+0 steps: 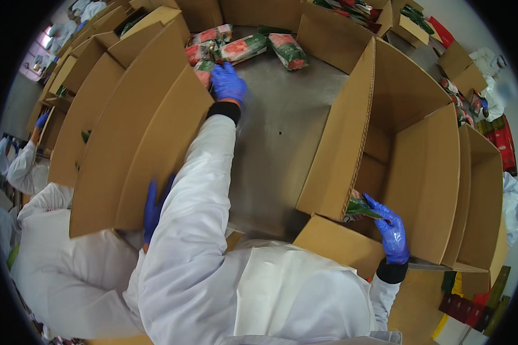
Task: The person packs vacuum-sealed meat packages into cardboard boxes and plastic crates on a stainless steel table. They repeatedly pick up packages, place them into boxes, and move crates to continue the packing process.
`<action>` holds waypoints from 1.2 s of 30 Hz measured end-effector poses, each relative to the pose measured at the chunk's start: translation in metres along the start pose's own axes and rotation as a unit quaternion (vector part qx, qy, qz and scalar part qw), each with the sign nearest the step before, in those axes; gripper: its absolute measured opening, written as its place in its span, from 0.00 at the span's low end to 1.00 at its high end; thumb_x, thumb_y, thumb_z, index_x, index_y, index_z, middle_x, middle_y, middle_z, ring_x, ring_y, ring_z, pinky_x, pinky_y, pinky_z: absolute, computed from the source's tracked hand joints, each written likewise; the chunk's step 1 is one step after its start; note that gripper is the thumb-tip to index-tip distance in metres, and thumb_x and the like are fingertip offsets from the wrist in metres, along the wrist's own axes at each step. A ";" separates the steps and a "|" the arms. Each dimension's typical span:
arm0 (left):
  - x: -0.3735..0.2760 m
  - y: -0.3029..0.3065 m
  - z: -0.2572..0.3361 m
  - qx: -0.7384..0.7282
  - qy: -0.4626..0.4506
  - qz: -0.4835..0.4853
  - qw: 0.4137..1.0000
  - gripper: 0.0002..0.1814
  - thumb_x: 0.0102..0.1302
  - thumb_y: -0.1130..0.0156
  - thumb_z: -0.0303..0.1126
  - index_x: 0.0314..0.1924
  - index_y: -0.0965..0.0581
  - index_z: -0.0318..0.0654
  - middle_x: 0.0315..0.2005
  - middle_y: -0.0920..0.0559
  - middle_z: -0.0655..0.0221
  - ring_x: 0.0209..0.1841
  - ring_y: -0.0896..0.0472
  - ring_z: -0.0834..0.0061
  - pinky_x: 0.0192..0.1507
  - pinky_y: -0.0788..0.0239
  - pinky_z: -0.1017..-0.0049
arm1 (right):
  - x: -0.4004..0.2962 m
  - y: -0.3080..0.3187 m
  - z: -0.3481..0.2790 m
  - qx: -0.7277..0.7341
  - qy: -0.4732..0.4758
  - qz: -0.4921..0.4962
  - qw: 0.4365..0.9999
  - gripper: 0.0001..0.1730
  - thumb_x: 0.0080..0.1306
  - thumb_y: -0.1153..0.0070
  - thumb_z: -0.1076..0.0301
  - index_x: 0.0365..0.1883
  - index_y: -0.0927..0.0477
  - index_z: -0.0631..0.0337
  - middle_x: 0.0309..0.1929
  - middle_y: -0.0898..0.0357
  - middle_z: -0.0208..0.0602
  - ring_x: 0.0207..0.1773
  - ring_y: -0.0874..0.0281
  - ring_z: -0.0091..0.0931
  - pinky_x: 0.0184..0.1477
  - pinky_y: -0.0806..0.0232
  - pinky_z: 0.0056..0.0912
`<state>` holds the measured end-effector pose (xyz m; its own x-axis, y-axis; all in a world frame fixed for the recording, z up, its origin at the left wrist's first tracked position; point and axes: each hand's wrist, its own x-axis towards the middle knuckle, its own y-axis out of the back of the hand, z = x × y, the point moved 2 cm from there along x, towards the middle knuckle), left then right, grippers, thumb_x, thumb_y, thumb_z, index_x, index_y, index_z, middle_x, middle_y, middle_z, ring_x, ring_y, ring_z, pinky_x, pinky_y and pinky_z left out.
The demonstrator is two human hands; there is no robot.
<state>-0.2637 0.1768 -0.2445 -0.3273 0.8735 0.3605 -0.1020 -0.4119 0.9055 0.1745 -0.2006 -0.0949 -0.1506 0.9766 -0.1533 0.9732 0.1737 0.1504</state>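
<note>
My left hand [228,83], in a blue glove, reaches far across the metal table to a red, white and green plastic bag [204,72]. Its fingertips touch or overlap the bag; whether they grip it is hidden. Several similar bags [244,47] lie beyond, and another bag [289,51] rests a little to their right. My right hand [393,237], also gloved, pinches the edge of a green and red bag [358,207] at the near opening of a tall cardboard box [425,172]. That bag is partly hidden behind the box's raised flap [341,142].
Raised cardboard flaps [125,129] wall off the left side. A co-worker's sleeve and blue-gloved hand [153,211] are close beside my left arm. The metal table [280,112] lies between the boxes. More cartons [479,194] stand at right; another person [492,101] works farther off.
</note>
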 end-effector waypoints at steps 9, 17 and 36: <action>0.090 0.037 -0.037 0.104 0.271 -0.165 0.943 0.51 0.54 0.36 0.65 0.71 0.36 0.42 0.68 0.33 0.49 0.69 0.34 0.45 0.65 0.42 0.41 | 0.010 0.009 0.016 0.031 -0.004 0.013 0.999 0.17 0.64 0.41 0.70 0.49 0.16 0.69 0.63 0.26 0.58 0.69 0.30 0.42 0.71 0.44 0.44; 0.062 0.035 -0.019 0.076 0.059 -0.192 0.977 0.53 0.45 0.32 0.70 0.68 0.31 0.50 0.64 0.28 0.56 0.67 0.30 0.52 0.65 0.38 0.45 | 0.017 0.001 0.007 0.045 0.009 0.001 0.999 0.16 0.66 0.42 0.70 0.48 0.16 0.71 0.62 0.24 0.58 0.67 0.29 0.41 0.70 0.42 0.42; -0.114 0.049 0.047 -0.118 -0.154 -0.099 0.976 0.23 0.66 0.47 0.55 0.41 0.16 0.46 0.38 0.16 0.50 0.40 0.18 0.45 0.43 0.27 0.52 | 0.003 0.003 0.020 -0.028 0.047 -0.007 0.998 0.18 0.71 0.49 0.74 0.58 0.22 0.68 0.62 0.22 0.41 0.62 0.26 0.26 0.67 0.38 0.30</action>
<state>-0.1871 0.0690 -0.2308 0.0142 0.9638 0.2663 -0.3594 -0.2436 0.9008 0.1807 -0.1995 -0.1147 -0.1820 0.9813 -0.0629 0.9601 0.1912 0.2040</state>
